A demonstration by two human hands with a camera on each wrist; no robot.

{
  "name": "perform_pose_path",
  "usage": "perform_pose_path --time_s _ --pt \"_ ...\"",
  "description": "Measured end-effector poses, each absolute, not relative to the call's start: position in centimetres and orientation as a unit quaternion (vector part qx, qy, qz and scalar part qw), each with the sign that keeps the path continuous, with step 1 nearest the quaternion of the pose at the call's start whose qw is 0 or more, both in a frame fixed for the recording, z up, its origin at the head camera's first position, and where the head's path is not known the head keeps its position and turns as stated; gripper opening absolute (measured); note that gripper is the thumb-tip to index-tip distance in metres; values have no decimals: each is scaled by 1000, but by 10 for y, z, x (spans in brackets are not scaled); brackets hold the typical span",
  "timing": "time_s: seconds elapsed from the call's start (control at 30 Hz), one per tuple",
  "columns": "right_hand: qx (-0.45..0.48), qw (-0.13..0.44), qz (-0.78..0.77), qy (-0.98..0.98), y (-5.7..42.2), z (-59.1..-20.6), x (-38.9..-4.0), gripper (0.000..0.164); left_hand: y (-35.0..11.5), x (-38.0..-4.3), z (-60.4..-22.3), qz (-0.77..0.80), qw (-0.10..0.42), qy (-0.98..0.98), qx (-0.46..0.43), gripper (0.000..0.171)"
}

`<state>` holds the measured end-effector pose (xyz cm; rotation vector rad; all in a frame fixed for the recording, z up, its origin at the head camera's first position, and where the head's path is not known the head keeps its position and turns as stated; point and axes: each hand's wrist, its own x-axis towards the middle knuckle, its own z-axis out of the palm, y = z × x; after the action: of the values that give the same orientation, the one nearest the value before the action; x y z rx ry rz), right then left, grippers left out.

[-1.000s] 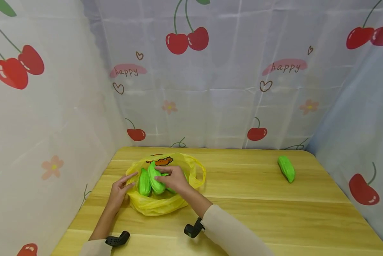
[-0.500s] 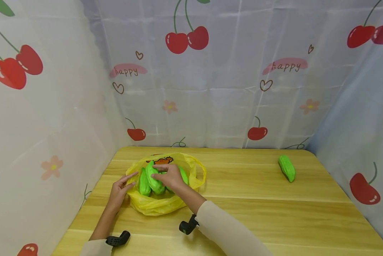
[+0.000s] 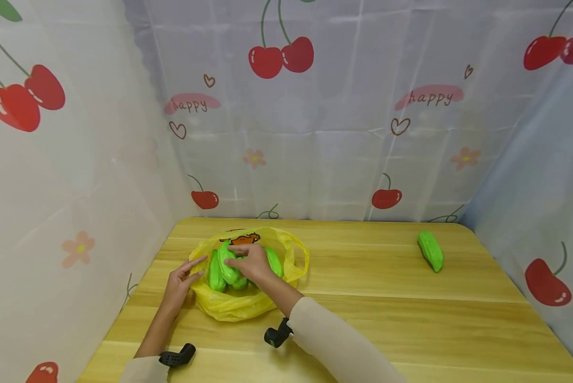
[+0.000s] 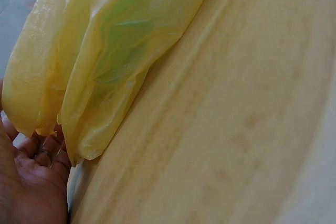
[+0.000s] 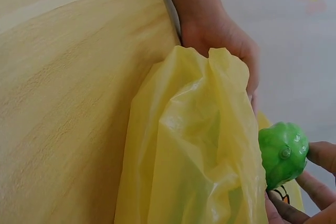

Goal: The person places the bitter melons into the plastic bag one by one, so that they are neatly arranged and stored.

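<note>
A yellow plastic bag (image 3: pixel 235 308) stands with its mouth open on the left of the wooden table, holding several bright green, ridged bitter melons (image 3: pixel 216 274). My left hand (image 3: pixel 177 284) is at the bag's left rim, its thumb and index finger spread over the edge. Parts of that hand are behind the plastic in both wrist views. Over the bag mouth, my right hand (image 3: pixel 254 264) pinches a bitter melon (image 3: pixel 227 266) between thumb and fingers. The right wrist view shows this melon's (image 5: pixel 283 153) stubby end beside the bag's rim.
Another bitter melon (image 3: pixel 431 251) lies alone at the table's far right. The bag's loop handle (image 3: pixel 305 260) sticks out on its right side. A cherry-print curtain (image 3: pixel 315 159) hangs behind the table (image 3: pixel 387 330) and along both sides.
My right hand has shifted slightly left with the bitter melon, and another melon shows more to its right in the bag. My left hand stays at the rim.
</note>
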<state>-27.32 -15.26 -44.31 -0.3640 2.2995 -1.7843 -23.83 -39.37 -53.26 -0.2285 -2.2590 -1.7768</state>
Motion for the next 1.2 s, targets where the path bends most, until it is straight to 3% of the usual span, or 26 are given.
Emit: perform_pose_path --time_s 1.2 --pt "-101 54 -498 860 -167 -438 -272 36 -379 -223 -504 -615 109 -778 -68 41"
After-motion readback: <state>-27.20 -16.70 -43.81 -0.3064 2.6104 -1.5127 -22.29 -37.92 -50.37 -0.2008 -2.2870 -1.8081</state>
